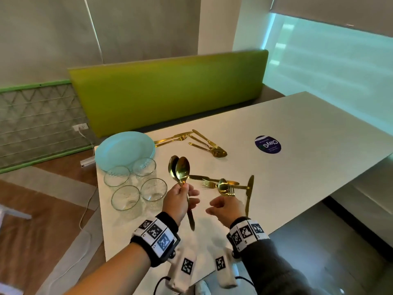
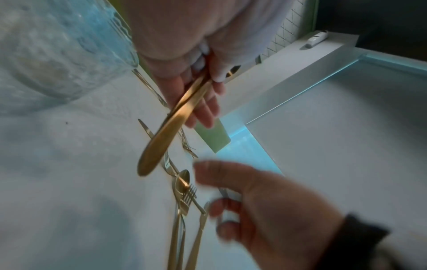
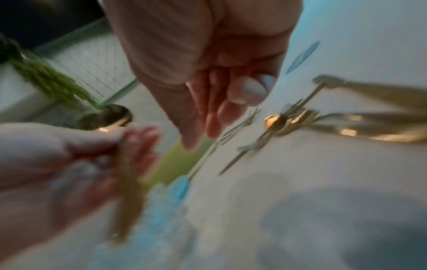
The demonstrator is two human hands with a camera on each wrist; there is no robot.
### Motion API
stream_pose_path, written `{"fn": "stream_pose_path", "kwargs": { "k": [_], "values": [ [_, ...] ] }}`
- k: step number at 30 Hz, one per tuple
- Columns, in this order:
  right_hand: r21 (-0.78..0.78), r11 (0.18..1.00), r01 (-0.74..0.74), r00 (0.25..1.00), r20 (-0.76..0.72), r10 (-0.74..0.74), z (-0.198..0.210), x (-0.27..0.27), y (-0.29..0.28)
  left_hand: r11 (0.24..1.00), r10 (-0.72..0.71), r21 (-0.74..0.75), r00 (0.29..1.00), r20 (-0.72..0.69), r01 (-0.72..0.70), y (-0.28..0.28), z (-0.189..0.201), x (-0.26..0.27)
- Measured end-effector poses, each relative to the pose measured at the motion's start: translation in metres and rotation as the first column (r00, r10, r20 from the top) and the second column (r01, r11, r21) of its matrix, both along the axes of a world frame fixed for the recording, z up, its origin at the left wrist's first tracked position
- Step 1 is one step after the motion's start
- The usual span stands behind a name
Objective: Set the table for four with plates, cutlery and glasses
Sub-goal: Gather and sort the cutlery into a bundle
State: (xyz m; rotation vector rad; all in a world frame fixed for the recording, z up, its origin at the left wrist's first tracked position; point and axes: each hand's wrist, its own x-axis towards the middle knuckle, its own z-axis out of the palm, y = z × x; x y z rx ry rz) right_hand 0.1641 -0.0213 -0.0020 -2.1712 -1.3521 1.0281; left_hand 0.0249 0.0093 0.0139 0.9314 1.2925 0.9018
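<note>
My left hand (image 1: 180,199) grips two gold spoons (image 1: 180,170) by their handles, bowls up, above the white table (image 1: 297,135). In the left wrist view the spoon handles (image 2: 171,126) run out between my fingers. My right hand (image 1: 223,206) hovers just right of it, fingers loosely curled, holding nothing. Beyond the right hand lies a pile of gold cutlery (image 1: 227,185) with forks, a spoon and knives. A second pile of gold cutlery (image 1: 204,143) lies farther back. A stack of pale blue plates (image 1: 124,149) and several clear glasses (image 1: 136,188) stand at the table's left.
A green bench back (image 1: 170,90) runs along the table's far side. A round dark sticker (image 1: 268,144) marks the tabletop on the right. A white cable (image 1: 85,209) trails over the wooden floor to the left of the table.
</note>
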Motion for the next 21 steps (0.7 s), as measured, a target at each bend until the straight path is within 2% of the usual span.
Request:
{"fn": "stream_pose_path", "kwargs": {
  "k": [2, 4, 11, 18, 19, 21],
  "values": [
    [-0.075, 0.994, 0.074, 0.984, 0.167, -0.061, -0.02, 0.023, 0.006, 1.0, 0.0, -0.007, 1.0, -0.011, 0.0, 0.009, 0.0, 0.004],
    [-0.154, 0.984, 0.093, 0.966, 0.253, -0.051, -0.035, 0.038, 0.013, 1.0, -0.016, -0.017, 0.999, -0.048, 0.015, 0.016, -0.004, 0.008],
    [-0.242, 0.962, 0.129, 0.951, 0.305, -0.051, -0.056, 0.049, 0.041, 0.994, -0.056, -0.096, 0.992, -0.115, 0.045, 0.031, -0.019, 0.023],
    [-0.295, 0.954, 0.046, 0.981, 0.191, 0.012, -0.046, 0.053, 0.058, 0.987, -0.042, -0.16, 0.998, -0.054, 0.033, 0.053, -0.016, 0.037],
    [-0.263, 0.964, 0.04, 0.99, 0.143, -0.002, -0.04, 0.055, 0.063, 0.986, -0.04, -0.166, 0.998, -0.043, 0.032, 0.057, -0.016, 0.04],
    [-0.186, 0.98, 0.07, 0.994, -0.065, -0.083, -0.022, 0.056, 0.074, 0.982, -0.048, -0.184, 0.998, -0.035, 0.041, 0.066, -0.015, 0.044]
  ]
}}
